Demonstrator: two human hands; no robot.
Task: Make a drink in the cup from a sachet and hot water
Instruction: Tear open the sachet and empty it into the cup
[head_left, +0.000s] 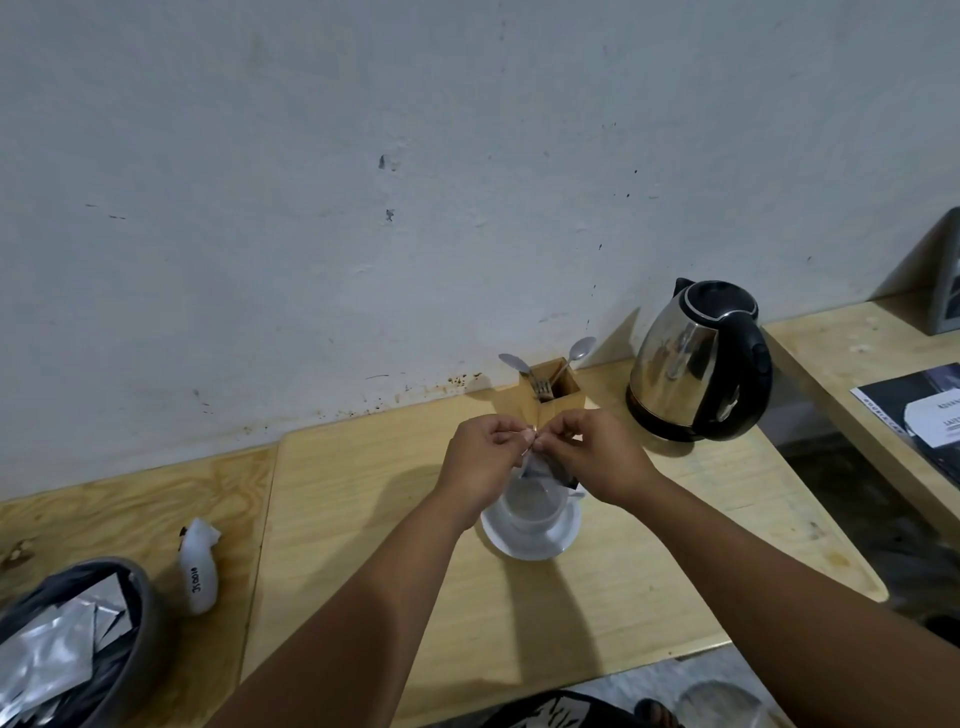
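A white cup (535, 512) stands on a white saucer (530, 545) in the middle of the wooden table. Just above the cup, my left hand (480, 462) and my right hand (597, 449) both pinch the top edge of a small silvery sachet (540, 470). The sachet hangs down over the cup's mouth, and its lower part is partly hidden by my fingers. A steel electric kettle (698, 364) with a black lid and handle stands at the back right, apart from my hands.
A wooden holder (553, 397) with spoons and forks stands by the wall behind the cup. At the front left, a dark bowl (140, 608) holds several silver sachets, with a white pouch (200, 566) beside it. Papers (919, 410) lie on the right-hand bench.
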